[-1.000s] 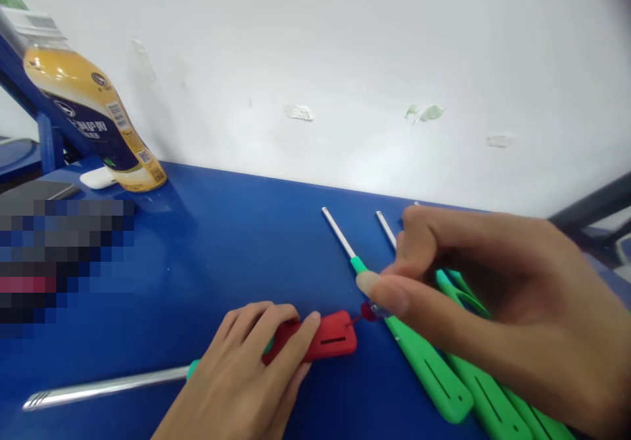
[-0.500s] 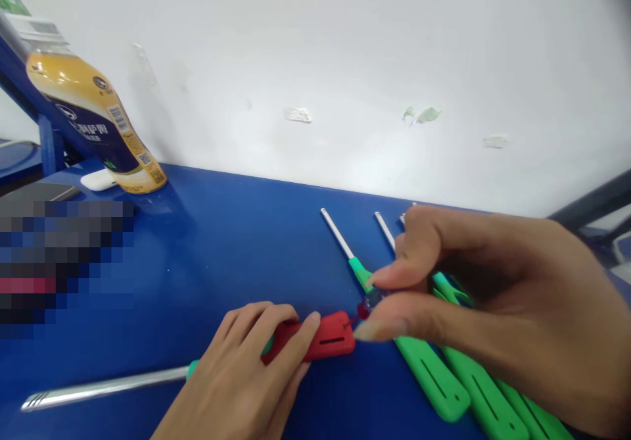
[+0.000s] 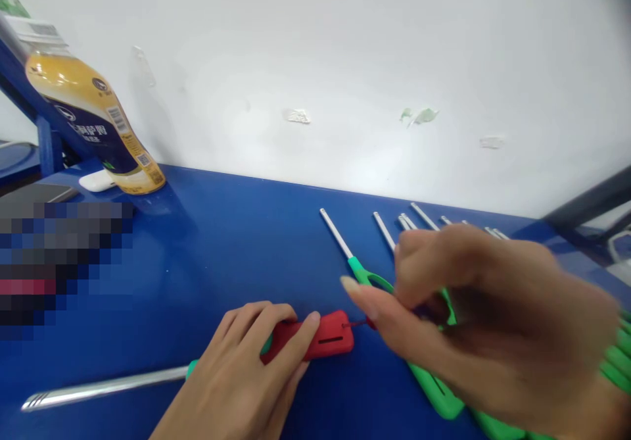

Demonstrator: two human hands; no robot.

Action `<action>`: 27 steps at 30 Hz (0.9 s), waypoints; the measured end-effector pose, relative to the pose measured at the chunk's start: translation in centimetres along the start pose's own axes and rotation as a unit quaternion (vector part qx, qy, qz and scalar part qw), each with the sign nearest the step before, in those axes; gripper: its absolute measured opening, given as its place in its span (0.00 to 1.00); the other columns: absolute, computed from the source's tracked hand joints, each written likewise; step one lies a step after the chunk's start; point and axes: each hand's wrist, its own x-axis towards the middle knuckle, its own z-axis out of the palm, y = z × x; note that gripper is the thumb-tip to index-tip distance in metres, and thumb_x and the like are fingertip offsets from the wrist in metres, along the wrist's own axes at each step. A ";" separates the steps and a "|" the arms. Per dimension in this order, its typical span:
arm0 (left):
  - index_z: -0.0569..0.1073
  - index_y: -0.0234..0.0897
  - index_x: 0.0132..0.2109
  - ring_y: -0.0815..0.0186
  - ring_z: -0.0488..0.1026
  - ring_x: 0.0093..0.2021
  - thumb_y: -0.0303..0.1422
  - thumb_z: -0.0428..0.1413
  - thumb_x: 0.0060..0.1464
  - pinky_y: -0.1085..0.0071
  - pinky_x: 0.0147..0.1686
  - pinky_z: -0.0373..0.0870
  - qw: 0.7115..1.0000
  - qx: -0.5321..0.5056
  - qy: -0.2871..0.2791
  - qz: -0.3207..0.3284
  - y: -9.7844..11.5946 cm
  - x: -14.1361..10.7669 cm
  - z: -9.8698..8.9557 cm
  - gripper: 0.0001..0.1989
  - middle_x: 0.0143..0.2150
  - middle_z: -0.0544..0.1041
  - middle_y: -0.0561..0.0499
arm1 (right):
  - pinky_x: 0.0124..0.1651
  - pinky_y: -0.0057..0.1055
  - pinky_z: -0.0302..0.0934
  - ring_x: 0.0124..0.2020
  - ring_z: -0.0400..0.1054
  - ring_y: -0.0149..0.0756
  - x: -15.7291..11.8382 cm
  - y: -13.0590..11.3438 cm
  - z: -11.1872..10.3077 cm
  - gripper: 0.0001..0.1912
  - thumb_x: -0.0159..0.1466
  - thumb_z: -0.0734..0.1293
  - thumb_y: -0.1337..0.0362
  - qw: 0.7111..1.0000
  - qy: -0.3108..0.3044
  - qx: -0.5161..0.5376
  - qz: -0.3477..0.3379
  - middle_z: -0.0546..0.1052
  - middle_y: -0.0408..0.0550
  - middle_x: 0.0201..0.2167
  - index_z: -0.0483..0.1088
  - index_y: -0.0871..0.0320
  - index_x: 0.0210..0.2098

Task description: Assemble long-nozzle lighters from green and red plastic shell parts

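Note:
A red-handled long-nosed lighter [image 3: 338, 335] lies on the blue table, its metal tube [image 3: 106, 387] pointing left. My left hand [image 3: 246, 361] is closed over the handle and presses it down. At the handle's right end, a thin dark-red strand [image 3: 355, 324] runs from the small hole to a little red piece beside my right thumb. My right hand [image 3: 473, 321], blurred by motion, has its fingers curled round a small dark object on that strand, mostly hidden by the fingers. Several green long-nosed lighters [image 3: 438, 394] lie under and behind my right hand.
A yellow drink bottle [image 3: 93, 124] stands at the back left, with a white object [image 3: 96, 180] beside it. A dark, partly pixelated item [image 3: 54, 256] lies at the left. A white wall [image 3: 236, 65] rises behind the blue table [image 3: 221, 249].
My right hand has drawn back to the right and turned, with its thumb now pointing up-left. More of the strand shows. My left hand and the red lighter have stayed in place.

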 end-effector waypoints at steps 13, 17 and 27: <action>0.68 0.41 0.69 0.53 0.75 0.53 0.27 0.48 0.75 0.54 0.49 0.82 0.999 0.006 0.035 0.001 0.5 0.2 0.0 0.20 0.54 0.77 0.43 | 0.27 0.20 0.63 0.27 0.72 0.25 1.6 0.6 -1.8 0.03 0.71 0.75 0.59 0.948 -0.146 0.210 0.189 0.80 0.32 0.28 0.82 0.42 0.39; 0.68 0.40 0.69 0.52 0.75 0.54 0.27 0.48 0.75 0.52 0.50 0.81 0.999 0.014 0.037 -0.006 0.3 0.2 0.1 0.20 0.55 0.77 0.42 | 0.25 0.22 0.59 0.25 0.64 0.25 1.5 0.8 -1.5 0.15 0.65 0.79 0.57 0.961 -0.098 0.161 0.203 0.74 0.33 0.25 0.71 0.50 0.29; 0.68 0.41 0.70 0.53 0.76 0.54 0.27 0.50 0.74 0.54 0.50 0.81 1.000 0.010 0.024 -0.002 0.3 0.1 0.0 0.22 0.56 0.77 0.42 | 0.26 0.27 0.57 0.25 0.63 0.28 1.2 0.6 -1.5 0.05 0.65 0.79 0.55 0.961 -0.152 0.171 0.155 0.75 0.32 0.26 0.80 0.40 0.36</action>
